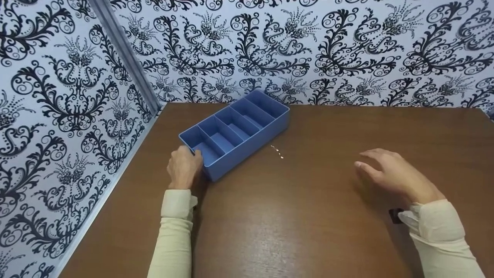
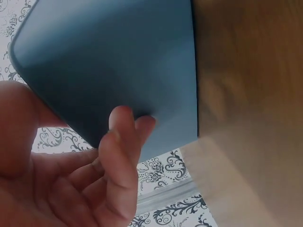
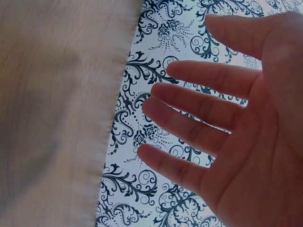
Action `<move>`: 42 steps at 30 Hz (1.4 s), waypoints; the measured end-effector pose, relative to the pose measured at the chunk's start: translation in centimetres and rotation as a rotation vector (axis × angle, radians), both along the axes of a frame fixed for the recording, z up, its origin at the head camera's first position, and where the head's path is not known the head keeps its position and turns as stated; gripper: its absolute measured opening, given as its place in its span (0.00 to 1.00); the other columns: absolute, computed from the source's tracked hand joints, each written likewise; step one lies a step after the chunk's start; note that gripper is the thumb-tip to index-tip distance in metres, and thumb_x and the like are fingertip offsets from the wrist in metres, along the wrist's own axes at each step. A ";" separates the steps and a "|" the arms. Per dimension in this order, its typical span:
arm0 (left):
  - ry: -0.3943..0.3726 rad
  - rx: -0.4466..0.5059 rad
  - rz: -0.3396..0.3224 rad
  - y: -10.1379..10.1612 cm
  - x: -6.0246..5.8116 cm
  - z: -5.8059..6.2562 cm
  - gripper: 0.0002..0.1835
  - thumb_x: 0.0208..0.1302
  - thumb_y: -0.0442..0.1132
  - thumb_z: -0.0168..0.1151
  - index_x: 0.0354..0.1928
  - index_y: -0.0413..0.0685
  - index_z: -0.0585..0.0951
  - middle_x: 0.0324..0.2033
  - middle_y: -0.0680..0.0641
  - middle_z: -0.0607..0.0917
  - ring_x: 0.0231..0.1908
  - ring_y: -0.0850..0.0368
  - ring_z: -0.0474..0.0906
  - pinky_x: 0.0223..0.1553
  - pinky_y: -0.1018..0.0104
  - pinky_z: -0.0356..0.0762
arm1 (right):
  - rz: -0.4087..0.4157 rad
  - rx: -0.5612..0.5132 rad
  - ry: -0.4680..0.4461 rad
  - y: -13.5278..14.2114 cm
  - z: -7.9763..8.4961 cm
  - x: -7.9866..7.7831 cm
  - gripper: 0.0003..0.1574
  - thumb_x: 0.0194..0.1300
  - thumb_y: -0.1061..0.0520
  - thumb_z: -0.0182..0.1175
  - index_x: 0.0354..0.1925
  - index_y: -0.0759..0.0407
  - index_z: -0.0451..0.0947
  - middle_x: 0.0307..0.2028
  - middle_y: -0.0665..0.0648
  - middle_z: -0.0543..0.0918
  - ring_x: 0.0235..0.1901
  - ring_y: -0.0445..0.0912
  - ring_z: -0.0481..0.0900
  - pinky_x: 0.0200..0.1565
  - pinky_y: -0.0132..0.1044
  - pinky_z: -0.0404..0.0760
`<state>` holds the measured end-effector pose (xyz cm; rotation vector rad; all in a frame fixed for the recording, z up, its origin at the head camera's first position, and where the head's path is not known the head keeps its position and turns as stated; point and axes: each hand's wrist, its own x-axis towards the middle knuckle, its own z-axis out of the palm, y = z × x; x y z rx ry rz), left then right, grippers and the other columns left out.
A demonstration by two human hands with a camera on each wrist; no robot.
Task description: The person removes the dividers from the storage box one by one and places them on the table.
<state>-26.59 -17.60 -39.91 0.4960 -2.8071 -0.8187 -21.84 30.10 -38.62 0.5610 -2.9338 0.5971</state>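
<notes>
A blue organizer box (image 1: 247, 148) with several compartments in a row lies slantwise on the brown table, its inside showing no contents. At its near left end, my left hand (image 1: 184, 164) grips the rim of the end wall. In the left wrist view, the thumb goes over the rim of the box (image 2: 137, 56), while curled fingers (image 2: 120, 161) lie against the outer face. My right hand (image 1: 389, 173) is held over the table on the right, well apart from the box. Its fingers (image 3: 189, 104) are spread and hold nothing, as the right wrist view shows.
The brown table (image 1: 308, 216) meets a patterned wall (image 1: 347, 50) at the back and another patterned wall (image 1: 73, 96) on the left. The box's far end is close to the back wall. Small white marks (image 1: 277, 150) show on the table beside the box.
</notes>
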 end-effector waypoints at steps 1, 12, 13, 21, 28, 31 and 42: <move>-0.006 -0.007 -0.004 0.0 0.0 0.1 0.18 0.69 0.45 0.52 0.38 0.34 0.79 0.36 0.36 0.82 0.36 0.41 0.80 0.38 0.44 0.74 | -0.002 0.001 -0.002 0.0 0.1 0.0 0.28 0.72 0.51 0.56 0.57 0.74 0.75 0.55 0.76 0.77 0.58 0.71 0.71 0.60 0.64 0.64; -0.080 -0.019 -0.060 0.6 0.4 0.6 0.15 0.69 0.43 0.52 0.39 0.36 0.79 0.35 0.37 0.81 0.34 0.43 0.78 0.36 0.49 0.72 | 0.004 -0.024 -0.004 -0.4 0.3 0.0 0.27 0.72 0.51 0.56 0.55 0.73 0.76 0.52 0.74 0.80 0.56 0.70 0.74 0.59 0.64 0.67; -0.079 -0.020 -0.067 0.7 0.4 0.6 0.15 0.69 0.43 0.52 0.40 0.36 0.79 0.37 0.36 0.83 0.36 0.42 0.80 0.38 0.47 0.73 | 0.006 -0.027 0.003 -0.4 0.3 0.0 0.26 0.72 0.51 0.57 0.54 0.73 0.77 0.52 0.74 0.80 0.56 0.70 0.74 0.59 0.63 0.67; -0.079 -0.022 -0.095 1.4 0.5 0.8 0.17 0.69 0.44 0.53 0.44 0.35 0.80 0.43 0.34 0.84 0.42 0.39 0.82 0.44 0.42 0.74 | 0.015 -0.026 0.044 -0.4 0.3 -0.1 0.23 0.71 0.53 0.58 0.50 0.72 0.80 0.48 0.72 0.83 0.52 0.68 0.78 0.55 0.62 0.72; -0.063 -0.030 -0.119 2.2 0.6 0.6 0.15 0.69 0.43 0.53 0.41 0.36 0.80 0.36 0.38 0.83 0.33 0.46 0.78 0.36 0.49 0.73 | 0.018 -0.013 0.042 -0.4 0.3 0.1 0.22 0.71 0.53 0.57 0.50 0.72 0.80 0.46 0.71 0.84 0.49 0.67 0.80 0.53 0.61 0.74; -0.052 -0.027 -0.137 2.6 0.7 0.6 0.15 0.69 0.43 0.53 0.41 0.36 0.80 0.34 0.39 0.81 0.31 0.47 0.77 0.35 0.51 0.72 | 0.011 -0.011 0.045 -0.3 0.3 0.2 0.22 0.71 0.53 0.58 0.49 0.72 0.80 0.45 0.70 0.84 0.48 0.66 0.81 0.51 0.61 0.75; -0.030 -0.061 -0.189 3.8 0.9 0.6 0.14 0.67 0.43 0.54 0.35 0.37 0.81 0.32 0.40 0.83 0.31 0.47 0.78 0.36 0.47 0.75 | -0.013 -0.029 0.028 -0.3 0.4 0.5 0.21 0.71 0.53 0.58 0.49 0.72 0.81 0.43 0.68 0.85 0.42 0.60 0.84 0.46 0.58 0.78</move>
